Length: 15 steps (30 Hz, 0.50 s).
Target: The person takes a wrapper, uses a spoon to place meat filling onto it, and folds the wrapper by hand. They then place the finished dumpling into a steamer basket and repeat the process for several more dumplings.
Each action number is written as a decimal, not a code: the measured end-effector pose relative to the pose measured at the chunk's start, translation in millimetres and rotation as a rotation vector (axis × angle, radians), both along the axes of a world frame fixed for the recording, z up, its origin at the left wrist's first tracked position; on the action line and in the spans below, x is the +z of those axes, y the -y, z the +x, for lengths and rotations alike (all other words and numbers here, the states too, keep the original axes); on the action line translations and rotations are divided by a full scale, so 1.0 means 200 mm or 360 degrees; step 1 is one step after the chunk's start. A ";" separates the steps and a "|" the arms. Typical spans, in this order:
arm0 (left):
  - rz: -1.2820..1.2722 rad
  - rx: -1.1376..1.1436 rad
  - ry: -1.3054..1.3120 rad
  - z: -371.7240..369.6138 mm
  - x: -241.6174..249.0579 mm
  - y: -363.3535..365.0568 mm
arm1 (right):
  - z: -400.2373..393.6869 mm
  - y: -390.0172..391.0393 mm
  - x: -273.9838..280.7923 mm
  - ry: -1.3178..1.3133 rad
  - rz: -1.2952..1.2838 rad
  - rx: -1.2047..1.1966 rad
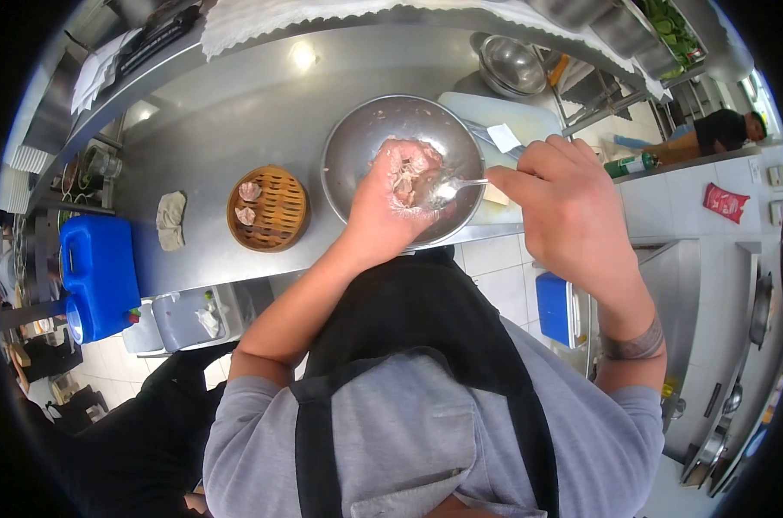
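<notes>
Pinkish mixture (405, 186), soft and wet-looking, sits in the curled left hand (390, 209), over the inside of the big steel bowl (350, 142). Head view, the only one: bowl taken as landmark, standing on the steel table (210, 121) close to its near edge. Left hand grasping, fingers bent round the mixture, skin smeared pale; exact shape of what it holds hard to make out. Right hand (568, 203) raised just past the bowl's right rim, clenched on the handle of a spoon (446, 188); spoon's head reaches over the rim, beside the left hand. Left of the bowl, a little apart: round bamboo steamer (284, 207), two small pleated dumplings (249, 192) resting on the left part of its slats. Farther left, folded cloth (171, 220), then blue jug (107, 272) at the table's left end. Right of the bowl, just beyond it: pale cutting board (517, 112), white slip of paper (504, 137) over it. Beyond the bowl, toward the back right: more steel bowls (514, 65). Well off to the bowl's right: red packet (726, 203) on a white surface, and another person (719, 131), dark top, bent forward.
</notes>
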<state>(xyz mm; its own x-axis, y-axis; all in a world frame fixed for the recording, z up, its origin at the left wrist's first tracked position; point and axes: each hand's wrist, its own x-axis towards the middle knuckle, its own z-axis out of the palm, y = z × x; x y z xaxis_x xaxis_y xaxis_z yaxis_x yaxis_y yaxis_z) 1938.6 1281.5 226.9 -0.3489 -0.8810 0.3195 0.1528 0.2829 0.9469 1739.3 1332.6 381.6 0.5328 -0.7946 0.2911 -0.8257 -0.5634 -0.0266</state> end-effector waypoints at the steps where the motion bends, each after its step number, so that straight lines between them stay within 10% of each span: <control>1: 0.0002 0.0051 0.0087 0.01 0.01 0.00 | -0.01 0.00 0.01 -0.0014 0.0007 -0.0016; 8: -0.0111 0.0050 0.0163 0.00 -0.05 0.01 | 0.02 0.03 -0.01 0.0074 0.0033 0.0034; 15: 0.0610 -0.0306 -0.0202 0.07 -0.04 0.02 | -0.13 -0.01 0.04 0.0174 -0.0007 -0.0205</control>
